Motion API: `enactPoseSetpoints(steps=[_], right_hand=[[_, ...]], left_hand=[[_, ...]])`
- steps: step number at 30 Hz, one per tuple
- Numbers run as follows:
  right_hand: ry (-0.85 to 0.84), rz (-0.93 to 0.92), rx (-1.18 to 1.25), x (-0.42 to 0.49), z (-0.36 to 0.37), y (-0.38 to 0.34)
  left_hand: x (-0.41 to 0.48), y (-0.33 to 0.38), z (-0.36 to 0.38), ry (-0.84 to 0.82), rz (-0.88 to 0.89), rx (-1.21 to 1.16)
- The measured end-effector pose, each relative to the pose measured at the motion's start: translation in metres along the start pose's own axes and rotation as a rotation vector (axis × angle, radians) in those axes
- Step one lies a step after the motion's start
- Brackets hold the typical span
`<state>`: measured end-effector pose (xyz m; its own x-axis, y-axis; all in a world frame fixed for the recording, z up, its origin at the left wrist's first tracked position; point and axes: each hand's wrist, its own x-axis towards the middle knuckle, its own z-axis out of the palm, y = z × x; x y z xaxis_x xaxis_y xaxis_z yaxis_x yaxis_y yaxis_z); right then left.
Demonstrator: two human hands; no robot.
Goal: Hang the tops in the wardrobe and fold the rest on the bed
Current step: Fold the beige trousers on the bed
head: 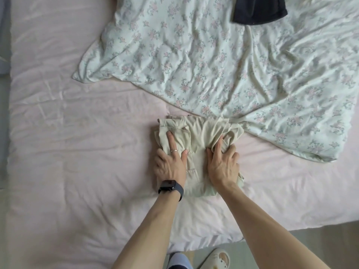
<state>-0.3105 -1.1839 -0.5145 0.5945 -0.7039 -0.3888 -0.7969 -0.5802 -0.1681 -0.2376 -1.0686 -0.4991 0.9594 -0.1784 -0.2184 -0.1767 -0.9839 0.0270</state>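
Trousers point(202, 133), beige, part-folded. My left hand point(171, 162) presses them flat, one finger straight, the rest bent over the edge; grip uncertain. My right hand point(223, 164) bunches a fold, to turn it in, I judge. Location: bed point(77, 133), touching the quilt point(213, 65) corner. Black garment point(258, 10) on the quilt.
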Motion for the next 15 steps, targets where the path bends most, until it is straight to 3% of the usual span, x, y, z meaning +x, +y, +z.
enactPoseSetpoints(steps=[5,10,15], right_hand=[[0.055,-0.071,0.091,-0.011,-0.01,0.003],[0.161,-0.2,0.147,-0.051,-0.039,0.0],[0.307,-0.44,0.171,-0.141,-0.12,-0.044]], left_hand=[[-0.009,-0.007,-0.011,0.102,0.072,-0.025],[-0.038,-0.027,-0.05,0.018,0.02,-0.145],[-0.104,-0.09,-0.154,0.198,-0.098,-0.213]])
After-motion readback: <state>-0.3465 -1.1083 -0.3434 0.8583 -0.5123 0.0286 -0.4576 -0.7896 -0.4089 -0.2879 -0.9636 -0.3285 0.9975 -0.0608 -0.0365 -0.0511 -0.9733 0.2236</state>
